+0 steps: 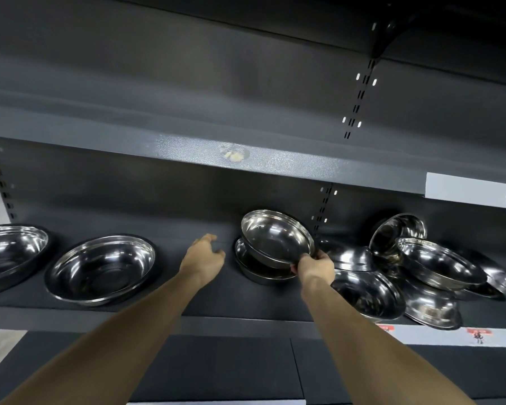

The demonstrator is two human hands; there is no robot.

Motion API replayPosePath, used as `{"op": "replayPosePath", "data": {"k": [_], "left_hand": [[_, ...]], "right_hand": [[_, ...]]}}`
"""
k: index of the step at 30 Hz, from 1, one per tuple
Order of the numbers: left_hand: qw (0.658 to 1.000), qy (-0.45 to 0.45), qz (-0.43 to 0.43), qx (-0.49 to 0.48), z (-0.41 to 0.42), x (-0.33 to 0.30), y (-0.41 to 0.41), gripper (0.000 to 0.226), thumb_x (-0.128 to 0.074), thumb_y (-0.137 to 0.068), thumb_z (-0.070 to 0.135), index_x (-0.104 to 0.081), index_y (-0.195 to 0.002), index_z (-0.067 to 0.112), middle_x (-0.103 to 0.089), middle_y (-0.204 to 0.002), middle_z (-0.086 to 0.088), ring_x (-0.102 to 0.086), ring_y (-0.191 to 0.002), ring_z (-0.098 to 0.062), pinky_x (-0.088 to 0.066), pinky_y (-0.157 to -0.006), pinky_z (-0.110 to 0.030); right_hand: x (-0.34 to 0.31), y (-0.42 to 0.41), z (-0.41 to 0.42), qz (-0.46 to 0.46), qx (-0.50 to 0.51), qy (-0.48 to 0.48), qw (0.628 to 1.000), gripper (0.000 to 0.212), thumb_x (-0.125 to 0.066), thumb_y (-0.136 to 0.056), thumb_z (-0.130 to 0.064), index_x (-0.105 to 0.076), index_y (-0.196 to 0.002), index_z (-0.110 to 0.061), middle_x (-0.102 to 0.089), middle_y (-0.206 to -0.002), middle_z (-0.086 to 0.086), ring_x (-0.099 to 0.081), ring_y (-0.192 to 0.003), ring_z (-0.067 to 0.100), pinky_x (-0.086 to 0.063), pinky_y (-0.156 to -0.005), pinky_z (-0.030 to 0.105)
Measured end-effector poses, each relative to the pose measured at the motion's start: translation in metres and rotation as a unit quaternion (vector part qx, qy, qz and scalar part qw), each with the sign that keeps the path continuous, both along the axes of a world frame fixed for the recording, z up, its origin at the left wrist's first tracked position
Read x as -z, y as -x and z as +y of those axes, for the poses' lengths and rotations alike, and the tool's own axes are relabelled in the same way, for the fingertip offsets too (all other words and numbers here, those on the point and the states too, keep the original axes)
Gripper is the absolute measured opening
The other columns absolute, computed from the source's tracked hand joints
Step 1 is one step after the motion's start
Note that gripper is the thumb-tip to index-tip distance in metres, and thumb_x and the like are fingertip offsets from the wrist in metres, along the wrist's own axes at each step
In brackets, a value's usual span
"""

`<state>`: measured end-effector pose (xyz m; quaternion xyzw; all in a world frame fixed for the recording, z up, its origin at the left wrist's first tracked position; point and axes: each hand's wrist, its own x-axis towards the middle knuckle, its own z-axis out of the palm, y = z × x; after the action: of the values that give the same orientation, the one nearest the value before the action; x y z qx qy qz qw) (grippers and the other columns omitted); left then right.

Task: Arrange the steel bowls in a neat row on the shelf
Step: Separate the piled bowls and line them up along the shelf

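My right hand (pixel 314 266) grips the near rim of a steel bowl (pixel 275 236), tilted and lifted over another bowl (pixel 256 268) lying on the dark shelf (pixel 211 299). My left hand (pixel 205 255) hovers just left of them, fingers loosely curled, holding nothing. Two bowls stand upright in a row on the left: one (pixel 101 268) near the middle and one (pixel 11 252) at the frame's left edge. A jumbled pile of several bowls (pixel 415 276) lies on the right, some tilted, some upside down.
The upper shelf's front edge (pixel 187 147) runs across above the bowls. A slotted upright (pixel 323 211) stands behind the held bowl. Price labels (pixel 476 336) sit on the shelf's front lip at the right. A lower dark shelf (pixel 216 369) lies under my forearms.
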<state>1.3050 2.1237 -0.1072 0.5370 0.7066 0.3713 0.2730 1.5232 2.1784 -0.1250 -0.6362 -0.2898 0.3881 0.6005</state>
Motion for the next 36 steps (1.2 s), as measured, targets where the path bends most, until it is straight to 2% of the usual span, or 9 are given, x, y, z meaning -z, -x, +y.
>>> {"op": "replayPosePath", "data": {"k": [3, 7, 9, 12, 16, 19, 23, 28, 36], "left_hand": [[1.000, 0.003, 0.012, 0.003, 0.006, 0.002, -0.003, 0.051, -0.052, -0.094, 0.019, -0.042, -0.144, 0.014, -0.046, -0.146, -0.009, -0.046, -0.133, -0.026, -0.037, -0.112, -0.035], [1.000, 0.009, 0.029, -0.005, 0.014, 0.005, -0.004, 0.047, -0.054, -0.093, 0.019, -0.048, -0.139, 0.013, -0.049, -0.144, -0.008, -0.048, -0.132, -0.025, -0.037, -0.111, -0.034], [1.000, 0.013, 0.026, -0.007, 0.017, 0.008, -0.005, 0.044, -0.053, -0.093, 0.019, -0.051, -0.137, 0.014, -0.051, -0.143, -0.008, -0.050, -0.130, -0.025, -0.039, -0.110, -0.034], [1.000, 0.016, 0.022, -0.007, 0.021, 0.012, -0.007, 0.043, -0.053, -0.093, 0.019, -0.053, -0.135, 0.014, -0.053, -0.141, -0.007, -0.052, -0.128, -0.025, -0.040, -0.110, -0.034], [0.999, 0.018, 0.027, -0.009, 0.025, 0.014, -0.009, 0.042, -0.053, -0.092, 0.019, -0.054, -0.134, 0.013, -0.056, -0.138, -0.007, -0.054, -0.125, -0.025, -0.042, -0.108, -0.033], [0.999, 0.018, 0.031, -0.011, 0.027, 0.015, -0.009, 0.042, -0.053, -0.091, 0.020, -0.056, -0.133, 0.014, -0.057, -0.137, -0.007, -0.055, -0.124, -0.025, -0.043, -0.106, -0.033], [0.999, 0.023, 0.031, -0.011, 0.029, 0.017, -0.008, 0.042, -0.053, -0.091, 0.020, -0.055, -0.133, 0.015, -0.057, -0.136, -0.007, -0.055, -0.123, -0.025, -0.043, -0.106, -0.033], [0.999, 0.024, 0.035, -0.014, 0.030, 0.019, -0.007, 0.043, -0.052, -0.091, 0.019, -0.054, -0.134, 0.015, -0.056, -0.137, -0.006, -0.055, -0.124, -0.025, -0.043, -0.106, -0.033], [0.999, 0.021, 0.031, -0.016, 0.030, 0.020, -0.002, 0.044, -0.055, -0.091, 0.019, -0.055, -0.134, 0.014, -0.056, -0.138, -0.007, -0.055, -0.126, -0.024, -0.041, -0.107, -0.032]], "right_hand": [[0.008, -0.002, 0.009, -0.010, -0.005, 0.017, 1.000, 0.038, -0.055, -0.092, -0.005, -0.061, -0.129, -0.003, -0.067, -0.085, 0.005, -0.064, -0.058, 0.021, -0.061, -0.057, 0.030], [0.021, -0.004, 0.017, -0.005, -0.024, 0.037, 0.999, 0.044, -0.055, -0.094, -0.006, -0.055, -0.138, -0.003, -0.066, -0.123, 0.019, -0.072, -0.086, 0.032, -0.059, -0.063, 0.033], [0.026, -0.005, 0.020, -0.005, -0.031, 0.043, 0.999, 0.046, -0.056, -0.095, -0.007, -0.052, -0.141, -0.004, -0.062, -0.130, 0.018, -0.070, -0.087, 0.030, -0.059, -0.065, 0.032], [0.031, -0.005, 0.023, -0.022, -0.040, 0.056, 0.997, 0.050, -0.057, -0.096, -0.009, -0.048, -0.145, -0.005, -0.062, -0.127, 0.018, -0.068, -0.078, 0.026, -0.062, -0.072, 0.037], [0.035, -0.004, 0.023, -0.051, -0.047, 0.061, 0.996, 0.052, -0.057, -0.094, -0.010, -0.046, -0.144, -0.005, -0.063, -0.110, 0.013, -0.071, -0.097, 0.038, -0.059, -0.090, 0.048], [0.040, -0.005, 0.025, -0.081, -0.060, 0.074, 0.992, 0.054, -0.057, -0.093, -0.009, -0.046, -0.145, -0.005, -0.064, -0.119, 0.016, -0.066, -0.110, 0.040, -0.054, -0.099, 0.048], [0.044, -0.011, 0.023, -0.076, -0.058, 0.096, 0.991, 0.031, -0.055, -0.091, -0.005, -0.061, -0.121, -0.003, -0.070, -0.094, 0.015, -0.074, -0.084, 0.038, -0.061, -0.082, 0.046], [0.042, -0.012, 0.026, -0.092, -0.069, 0.121, 0.986, 0.018, -0.054, -0.088, 0.000, -0.067, -0.101, 0.002, -0.068, -0.073, 0.011, -0.074, -0.073, 0.034, -0.063, -0.076, 0.045], [0.044, -0.004, 0.023, -0.054, -0.077, 0.117, 0.989, 0.021, -0.050, -0.087, 0.005, -0.066, -0.100, 0.000, -0.064, -0.067, 0.007, -0.067, -0.051, 0.023, -0.064, -0.070, 0.045]]}}
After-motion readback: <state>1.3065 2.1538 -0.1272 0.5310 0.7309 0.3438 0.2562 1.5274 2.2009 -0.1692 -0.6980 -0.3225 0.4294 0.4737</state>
